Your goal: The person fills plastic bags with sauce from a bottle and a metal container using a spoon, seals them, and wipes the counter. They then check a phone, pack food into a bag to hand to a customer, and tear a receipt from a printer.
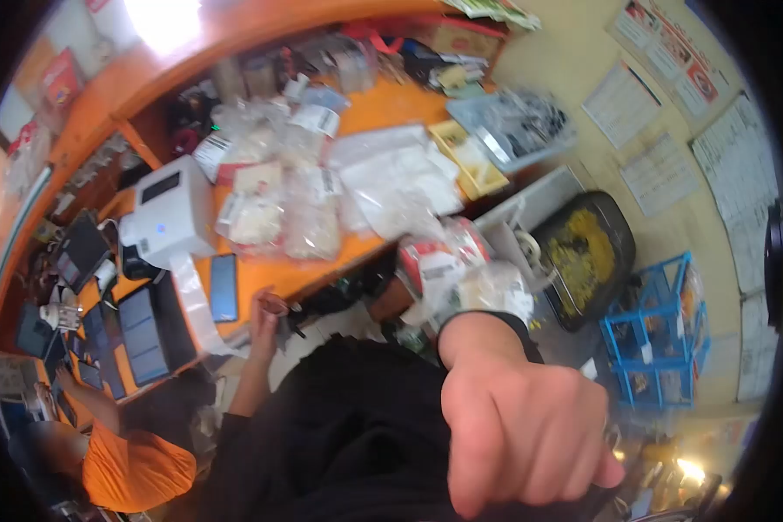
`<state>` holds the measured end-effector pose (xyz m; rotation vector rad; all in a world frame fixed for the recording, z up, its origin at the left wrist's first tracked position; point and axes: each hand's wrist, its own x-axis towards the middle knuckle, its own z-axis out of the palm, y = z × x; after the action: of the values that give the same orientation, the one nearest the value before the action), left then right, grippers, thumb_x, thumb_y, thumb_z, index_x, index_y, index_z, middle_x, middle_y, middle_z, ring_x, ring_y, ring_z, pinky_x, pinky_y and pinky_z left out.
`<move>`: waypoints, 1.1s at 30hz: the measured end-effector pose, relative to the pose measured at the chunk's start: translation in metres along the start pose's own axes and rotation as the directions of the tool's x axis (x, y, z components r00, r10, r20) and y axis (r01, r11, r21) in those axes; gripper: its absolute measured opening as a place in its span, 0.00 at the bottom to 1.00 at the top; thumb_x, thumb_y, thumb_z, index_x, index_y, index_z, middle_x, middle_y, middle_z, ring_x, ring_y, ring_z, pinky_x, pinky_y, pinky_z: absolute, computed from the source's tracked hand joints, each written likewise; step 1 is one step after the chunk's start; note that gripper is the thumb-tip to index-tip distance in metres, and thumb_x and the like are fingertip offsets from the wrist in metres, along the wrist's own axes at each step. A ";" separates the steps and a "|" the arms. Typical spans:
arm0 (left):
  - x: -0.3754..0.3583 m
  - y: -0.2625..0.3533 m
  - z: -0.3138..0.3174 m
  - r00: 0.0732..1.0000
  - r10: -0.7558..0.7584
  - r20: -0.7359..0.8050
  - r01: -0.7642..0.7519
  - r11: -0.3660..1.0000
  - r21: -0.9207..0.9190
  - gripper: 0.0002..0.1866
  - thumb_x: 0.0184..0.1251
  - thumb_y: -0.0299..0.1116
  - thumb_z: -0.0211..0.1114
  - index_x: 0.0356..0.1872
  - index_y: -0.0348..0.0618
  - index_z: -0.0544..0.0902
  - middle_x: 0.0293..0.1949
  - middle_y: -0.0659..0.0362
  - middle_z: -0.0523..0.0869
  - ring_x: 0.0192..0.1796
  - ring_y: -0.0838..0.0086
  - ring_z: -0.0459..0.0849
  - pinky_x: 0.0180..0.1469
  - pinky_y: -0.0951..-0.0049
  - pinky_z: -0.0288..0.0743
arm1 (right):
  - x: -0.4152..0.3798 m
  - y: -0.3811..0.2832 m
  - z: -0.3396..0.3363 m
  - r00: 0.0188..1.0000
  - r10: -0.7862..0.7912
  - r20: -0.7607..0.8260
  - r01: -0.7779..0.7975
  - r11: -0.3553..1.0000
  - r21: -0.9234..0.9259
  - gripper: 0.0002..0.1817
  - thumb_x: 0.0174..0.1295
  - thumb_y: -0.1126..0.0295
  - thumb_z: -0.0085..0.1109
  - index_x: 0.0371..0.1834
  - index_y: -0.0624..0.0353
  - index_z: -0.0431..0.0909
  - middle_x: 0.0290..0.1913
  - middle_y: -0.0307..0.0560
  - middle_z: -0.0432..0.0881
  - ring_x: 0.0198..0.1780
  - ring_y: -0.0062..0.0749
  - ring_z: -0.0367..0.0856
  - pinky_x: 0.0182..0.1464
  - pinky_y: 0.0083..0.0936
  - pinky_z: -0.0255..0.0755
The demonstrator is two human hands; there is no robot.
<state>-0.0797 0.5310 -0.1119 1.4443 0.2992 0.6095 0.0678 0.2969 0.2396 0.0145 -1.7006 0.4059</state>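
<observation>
My right hand [531,426] is large and close to the camera, its back turned up and its fingers curled under. A dark band circles its wrist, and nothing sticks out from the fist. Farther off, my left hand [267,315] is at the front edge of the orange counter [357,265], with bent fingers around a small dark item I cannot make out. Just left of it lies a blue-screened phone [224,288]. Clear bags of white goods [283,213] and white plastic sheets [396,174] cover the counter beyond.
A white printer [170,213] and tablets [143,335] stand at left, by a person in an orange shirt [139,470]. To the right are a black bin of yellow-green material [592,252], a blue rack [648,335] and a clear tub [518,130]. Packed bags [448,261] sit below the counter edge.
</observation>
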 end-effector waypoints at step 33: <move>0.138 -0.088 -0.071 0.838 -0.521 0.162 0.492 0.850 0.188 0.32 0.63 0.44 0.66 0.62 0.38 0.67 0.58 0.51 0.73 0.57 0.63 0.75 0.58 0.66 0.68 | -0.405 0.219 -0.161 -0.738 0.351 -0.577 -0.675 -0.381 0.632 0.14 0.69 0.59 0.43 0.40 0.59 0.74 0.30 0.47 0.77 0.33 0.29 0.74 0.36 0.29 0.65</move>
<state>0.0127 0.6660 -0.1841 1.4670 0.5472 -0.0005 0.2412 0.4580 -0.1868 -2.0199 0.0541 1.1332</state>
